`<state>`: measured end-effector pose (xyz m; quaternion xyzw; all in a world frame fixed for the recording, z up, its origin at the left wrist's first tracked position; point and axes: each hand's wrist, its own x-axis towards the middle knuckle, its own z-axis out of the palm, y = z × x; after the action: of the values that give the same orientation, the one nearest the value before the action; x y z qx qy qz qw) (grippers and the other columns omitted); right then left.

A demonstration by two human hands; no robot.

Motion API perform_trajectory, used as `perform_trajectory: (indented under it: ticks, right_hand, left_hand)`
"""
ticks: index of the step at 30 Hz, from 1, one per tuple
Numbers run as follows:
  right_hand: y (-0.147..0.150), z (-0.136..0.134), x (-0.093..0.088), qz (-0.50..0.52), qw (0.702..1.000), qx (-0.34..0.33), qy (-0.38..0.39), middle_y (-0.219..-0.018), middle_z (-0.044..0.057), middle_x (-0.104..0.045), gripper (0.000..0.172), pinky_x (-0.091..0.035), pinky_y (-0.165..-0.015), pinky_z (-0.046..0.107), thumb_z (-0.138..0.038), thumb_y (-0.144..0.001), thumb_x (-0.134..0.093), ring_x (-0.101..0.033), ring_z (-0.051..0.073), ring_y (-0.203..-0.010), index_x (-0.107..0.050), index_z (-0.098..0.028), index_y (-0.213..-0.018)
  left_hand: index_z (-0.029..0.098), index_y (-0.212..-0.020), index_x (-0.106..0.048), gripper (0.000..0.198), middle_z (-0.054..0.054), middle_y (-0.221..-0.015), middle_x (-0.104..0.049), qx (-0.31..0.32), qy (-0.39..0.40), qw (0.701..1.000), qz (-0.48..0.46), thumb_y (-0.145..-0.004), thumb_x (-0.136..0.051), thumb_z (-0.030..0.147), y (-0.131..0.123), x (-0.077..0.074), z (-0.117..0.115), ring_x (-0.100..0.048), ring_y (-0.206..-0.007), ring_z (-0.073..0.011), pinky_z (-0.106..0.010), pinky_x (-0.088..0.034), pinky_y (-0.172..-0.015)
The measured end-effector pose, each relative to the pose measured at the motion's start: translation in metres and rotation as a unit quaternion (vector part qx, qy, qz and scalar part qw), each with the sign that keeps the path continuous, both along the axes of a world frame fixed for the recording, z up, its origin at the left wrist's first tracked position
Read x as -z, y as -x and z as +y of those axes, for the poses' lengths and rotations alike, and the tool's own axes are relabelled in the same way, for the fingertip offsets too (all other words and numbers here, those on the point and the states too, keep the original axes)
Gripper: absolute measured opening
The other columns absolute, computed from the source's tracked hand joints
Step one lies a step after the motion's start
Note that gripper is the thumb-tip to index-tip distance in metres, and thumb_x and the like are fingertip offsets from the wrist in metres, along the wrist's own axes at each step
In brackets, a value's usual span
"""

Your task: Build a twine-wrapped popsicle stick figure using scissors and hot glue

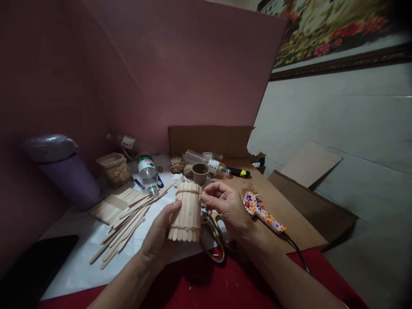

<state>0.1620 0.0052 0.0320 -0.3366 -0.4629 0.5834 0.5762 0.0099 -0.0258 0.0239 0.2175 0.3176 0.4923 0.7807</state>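
Note:
My left hand (161, 231) is closed around the side of a holder made of craft sticks (186, 212), held upright and leaning slightly. Two bands of twine (187, 192) circle it, one near the top and one near the bottom. At the upper band's right side, the thumb and forefinger of my right hand (225, 208) pinch the twine. Below that hand, a pair of scissors with gold handles (214, 244) lies partly hidden. Loose craft sticks (128, 225) are spread to the left of the holder.
Behind stand a brown cup (200, 173), a ball of twine (177, 165) and plastic bottles (148, 176). A flower-patterned glue gun (262, 212) with a cable rests on cardboard (289, 227) at right. A yellow-black cutter (238, 172), small basket (114, 168) and purple tumbler (66, 171) are farther out.

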Motion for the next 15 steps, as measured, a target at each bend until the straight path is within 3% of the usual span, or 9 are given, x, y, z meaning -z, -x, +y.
perform_trajectory:
  ticks: [8,15]
  right_hand:
    - [0.0035,-0.0009,0.0063,0.022,1.000,-0.005,0.005,-0.064,-0.003,-0.060,0.024,-0.042,-0.045,0.020,-0.024,-0.061,-0.081,-0.052,0.008,-0.052,-0.061,-0.017,-0.072]
    - [0.0051,-0.0024,0.0073,0.020,1.000,-0.002,0.009,-0.065,-0.003,-0.060,0.025,-0.041,-0.045,0.020,-0.023,-0.060,-0.081,-0.052,0.008,-0.052,-0.062,-0.017,-0.073]
  left_hand:
    - [0.008,-0.120,-0.059,0.044,-0.015,-0.088,-0.073,0.008,-0.025,0.999,0.019,-0.084,-0.055,0.033,0.0007,0.0053,0.0012,-0.069,-0.079,-0.0277,-0.036,-0.052,-0.073]
    - [0.008,-0.123,-0.057,0.046,-0.015,-0.091,-0.073,0.015,-0.016,1.000,0.019,-0.084,-0.054,0.032,0.0007,0.0013,-0.0008,-0.069,-0.080,-0.0282,-0.036,-0.052,-0.074]
